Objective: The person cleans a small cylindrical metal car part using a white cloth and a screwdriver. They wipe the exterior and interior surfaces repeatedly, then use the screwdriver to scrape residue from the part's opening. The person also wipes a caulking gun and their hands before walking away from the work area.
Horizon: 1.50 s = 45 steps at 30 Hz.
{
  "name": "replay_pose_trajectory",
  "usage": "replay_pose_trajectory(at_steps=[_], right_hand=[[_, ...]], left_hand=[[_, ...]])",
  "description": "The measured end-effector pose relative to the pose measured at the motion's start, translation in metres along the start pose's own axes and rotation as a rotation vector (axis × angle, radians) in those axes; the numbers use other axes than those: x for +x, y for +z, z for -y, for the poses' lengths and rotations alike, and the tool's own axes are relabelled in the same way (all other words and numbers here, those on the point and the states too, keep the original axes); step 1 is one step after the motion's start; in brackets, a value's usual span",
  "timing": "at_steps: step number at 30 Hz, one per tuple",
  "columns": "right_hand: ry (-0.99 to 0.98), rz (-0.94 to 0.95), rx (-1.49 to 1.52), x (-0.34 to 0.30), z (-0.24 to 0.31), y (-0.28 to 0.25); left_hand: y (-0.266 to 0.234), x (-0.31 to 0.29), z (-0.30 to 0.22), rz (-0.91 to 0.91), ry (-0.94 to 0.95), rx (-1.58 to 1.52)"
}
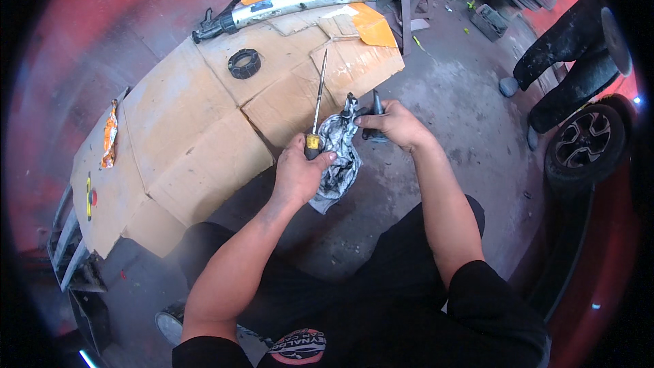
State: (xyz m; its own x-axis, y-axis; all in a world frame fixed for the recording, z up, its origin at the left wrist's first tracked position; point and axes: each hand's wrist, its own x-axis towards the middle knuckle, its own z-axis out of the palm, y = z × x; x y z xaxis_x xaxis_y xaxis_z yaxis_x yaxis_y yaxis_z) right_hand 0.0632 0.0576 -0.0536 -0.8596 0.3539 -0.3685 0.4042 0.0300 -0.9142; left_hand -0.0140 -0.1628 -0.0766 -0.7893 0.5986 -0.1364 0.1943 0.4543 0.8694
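My left hand (pixel 298 172) is closed around the yellow-and-black handle of a screwdriver (pixel 313 143), its long thin shaft pointing up and away from me. The same hand pinches a grey rag (pixel 340 163) smeared with black grease, which hangs beside the handle. Across from it, my right hand (pixel 396 126) grips a small dark part (pixel 377 103) with an upright prong. Its thumb and fingers are close to the rag's upper end, where a blackened tip sticks out. Fingers hide most of the dark part, so its kind does not show.
Cardboard (pixel 197 163) covers a surface at left. On it lie a silver metal tube (pixel 306 4) with a black end fitting, a black ridged ring (pixel 244 63), a crumpled orange packet (pixel 110 133) and a yellow-and-black tool (pixel 89 197). A person's legs (pixel 569 61) and a car wheel (pixel 586 138) stand at right.
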Motion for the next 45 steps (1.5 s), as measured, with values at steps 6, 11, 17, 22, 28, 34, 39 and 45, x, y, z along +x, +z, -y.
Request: replay_pose_trajectory(at_steps=[6,11,17,22,28,34,39,45], right_hand=[[-0.031,-0.225,0.047,0.001,0.007,-0.029],[-0.152,-0.317,0.191,0.004,0.006,-0.032],[-0.187,-0.318,0.233,-0.011,0.026,-0.044],[-0.186,-0.265,0.282,-0.017,0.033,-0.015],[-0.136,-0.12,0.242,-0.014,0.03,0.03],[-0.111,-0.033,0.151,-0.015,0.032,0.043],[-0.184,0.044,0.122,-0.014,0.026,0.04],[-0.292,-0.067,-0.643,-0.005,-0.005,0.049]], left_hand=[[-0.008,0.002,0.0,-0.111,-0.015,0.247],[-0.015,0.002,-0.019,-0.147,0.055,-0.011],[-0.009,0.009,-0.008,-0.066,0.013,-0.201],[-0.007,0.005,-0.031,-0.183,0.116,-0.148],[0.011,0.014,-0.032,-0.284,0.232,-0.092],[0.006,0.019,-0.033,-0.264,0.147,-0.024],[-0.017,0.032,-0.033,-0.213,0.085,-0.191],[-0.038,0.046,-0.033,-0.177,-0.071,-0.684]])
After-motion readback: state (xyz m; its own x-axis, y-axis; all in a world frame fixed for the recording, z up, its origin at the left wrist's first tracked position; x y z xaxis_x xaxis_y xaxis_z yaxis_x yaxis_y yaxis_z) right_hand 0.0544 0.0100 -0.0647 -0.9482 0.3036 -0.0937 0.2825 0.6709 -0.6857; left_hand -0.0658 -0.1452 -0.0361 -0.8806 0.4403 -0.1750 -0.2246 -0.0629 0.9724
